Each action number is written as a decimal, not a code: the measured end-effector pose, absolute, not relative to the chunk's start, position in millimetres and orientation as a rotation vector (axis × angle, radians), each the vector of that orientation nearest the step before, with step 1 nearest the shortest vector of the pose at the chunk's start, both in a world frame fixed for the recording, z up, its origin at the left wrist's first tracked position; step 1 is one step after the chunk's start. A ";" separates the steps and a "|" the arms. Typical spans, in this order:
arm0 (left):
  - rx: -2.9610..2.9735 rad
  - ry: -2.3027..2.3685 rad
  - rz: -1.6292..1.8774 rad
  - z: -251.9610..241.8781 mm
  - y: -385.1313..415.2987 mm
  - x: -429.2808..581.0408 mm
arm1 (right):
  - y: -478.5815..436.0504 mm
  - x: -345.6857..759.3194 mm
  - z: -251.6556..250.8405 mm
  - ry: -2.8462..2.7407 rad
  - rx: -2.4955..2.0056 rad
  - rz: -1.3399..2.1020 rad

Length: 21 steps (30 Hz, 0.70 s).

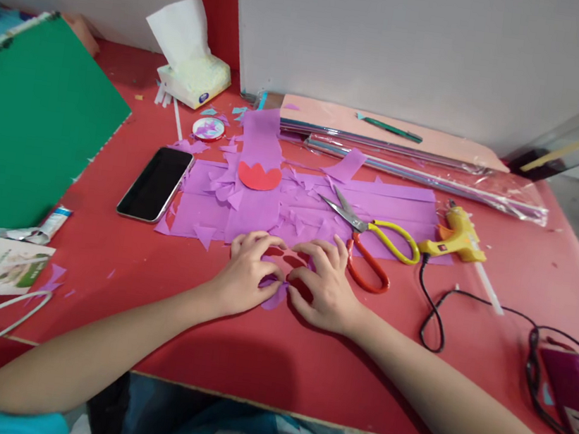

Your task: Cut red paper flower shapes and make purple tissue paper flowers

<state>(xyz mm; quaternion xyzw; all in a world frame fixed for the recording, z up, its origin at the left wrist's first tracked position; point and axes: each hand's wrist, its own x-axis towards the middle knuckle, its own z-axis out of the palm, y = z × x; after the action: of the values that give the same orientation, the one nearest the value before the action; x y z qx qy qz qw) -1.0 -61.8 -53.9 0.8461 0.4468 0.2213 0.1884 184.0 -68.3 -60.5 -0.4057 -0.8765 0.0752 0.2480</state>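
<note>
My left hand (246, 273) and my right hand (324, 283) rest side by side on the red table (260, 355), fingers curled down and pinching a small purple paper piece (274, 293) between them. A red piece shows under the fingertips. Just beyond lies a spread of purple paper sheets (376, 203) and scraps, with a red petal-shaped cutout (259, 176) on top. Scissors (371, 245) with yellow and red handles lie close to my right hand.
A yellow glue gun (454, 237) with its black cord (471, 298) lies at right. A phone (156, 183) sits at left, beside a green board (25, 118). Further back are a tissue pack (191, 69), a tape roll (208, 128), and wrapped paper sheets (409, 154).
</note>
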 end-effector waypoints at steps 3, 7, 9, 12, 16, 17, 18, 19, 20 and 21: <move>2.368 1.246 0.624 -54.4 -61.3 -1.3 | -68.4 183.8 -60.7 -2.414 -1.073 0.190; 2.360 1.238 0.604 -53.4 -61.0 -1.3 | -68.8 183.8 -59.7 -2.412 -1.062 0.170; 2.361 1.235 0.593 -52.6 -61.1 -1.1 | -69.1 183.7 -59.3 -2.424 -1.026 0.145; 2.368 1.226 0.583 -52.1 -60.9 -1.1 | -69.3 183.4 -60.1 -2.443 -0.979 0.103; 2.370 1.221 0.562 -53.0 -59.6 -2.4 | -68.9 182.8 -61.6 -2.441 -0.983 0.095; 2.372 1.216 0.554 -53.3 -59.1 -3.0 | -68.6 182.8 -61.5 -2.446 -0.990 0.109; 2.377 1.207 0.546 -53.4 -58.6 -3.7 | -68.4 182.7 -61.2 -2.454 -0.999 0.127; 2.384 1.196 0.539 -53.5 -58.1 -4.4 | -68.2 182.7 -60.6 -2.462 -1.009 0.145; 2.393 1.182 0.532 -53.4 -57.5 -5.0 | -68.1 182.6 -59.8 -2.472 -1.019 0.161; 2.401 1.167 0.525 -53.3 -57.0 -5.5 | -68.1 182.4 -59.0 -2.481 -1.026 0.172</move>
<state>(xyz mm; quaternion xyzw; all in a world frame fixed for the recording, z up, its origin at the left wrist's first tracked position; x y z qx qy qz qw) -5.5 -57.0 -53.3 0.8631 0.4194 0.1885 0.2089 182.4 -68.1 -59.0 -0.3716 -0.8989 0.0623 0.2238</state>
